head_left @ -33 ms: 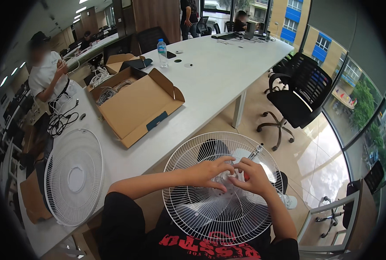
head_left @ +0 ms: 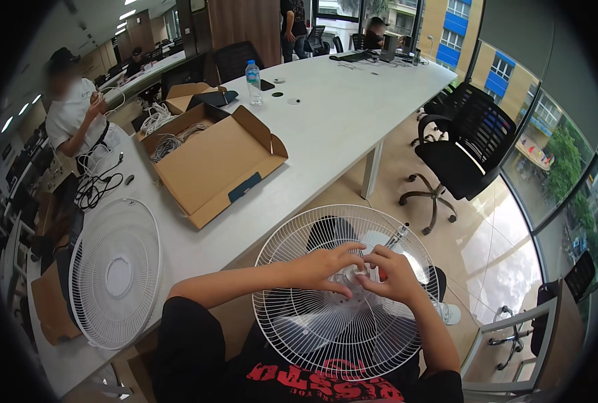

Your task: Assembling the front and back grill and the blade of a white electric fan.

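A white wire fan guard (head_left: 282, 258) is in front of my body, with bluish translucent fan blades (head_left: 316, 329) showing through its wires. At its middle, my left hand (head_left: 329, 269) comes in from the left with curved fingers and thumb around a pale round hub piece (head_left: 353, 275). My right hand (head_left: 389, 272) meets it from the right, its thumb and fingers bent against the same piece. My fingers partly hide the hub. A small red patch (head_left: 382, 274) shows beside my right fingers; its kind is unclear. The other white fan guard (head_left: 116, 235) lies on the table to the left.
An open cardboard box (head_left: 222, 164) with cables sits on the white table (head_left: 312, 144). Nearby are black cables (head_left: 97, 188) and a water bottle (head_left: 253, 84). A black office chair (head_left: 460, 138) stands to the right. A person in white (head_left: 74, 114) handles a cable at left.
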{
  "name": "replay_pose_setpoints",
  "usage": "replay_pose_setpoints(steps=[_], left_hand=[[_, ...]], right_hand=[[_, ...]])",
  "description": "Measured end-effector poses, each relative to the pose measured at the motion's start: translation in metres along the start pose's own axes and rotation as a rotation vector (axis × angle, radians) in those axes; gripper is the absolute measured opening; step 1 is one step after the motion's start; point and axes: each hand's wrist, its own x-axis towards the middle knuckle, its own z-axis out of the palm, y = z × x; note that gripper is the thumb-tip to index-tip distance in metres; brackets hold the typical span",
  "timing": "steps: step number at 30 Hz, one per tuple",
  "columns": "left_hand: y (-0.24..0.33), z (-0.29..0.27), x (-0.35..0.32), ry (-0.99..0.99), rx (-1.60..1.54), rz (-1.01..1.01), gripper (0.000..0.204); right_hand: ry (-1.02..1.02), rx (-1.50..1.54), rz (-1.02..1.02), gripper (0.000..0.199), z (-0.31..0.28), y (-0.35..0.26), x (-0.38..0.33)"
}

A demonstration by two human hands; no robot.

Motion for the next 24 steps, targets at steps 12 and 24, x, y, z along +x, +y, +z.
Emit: replay_pose_setpoints(steps=[12, 24], left_hand=[[0.002, -0.002, -0.001, -0.039, 0.010, -0.022, 0.059], [0.001, -0.001, -0.001, -0.027, 0.008, -0.012, 0.061]], right_hand=[[0.010, -0.036, 0.008, 0.037, 0.001, 0.005, 0.003], [-0.008, -0.020, 0.042, 0.040, -0.003, 0.001, 0.001]])
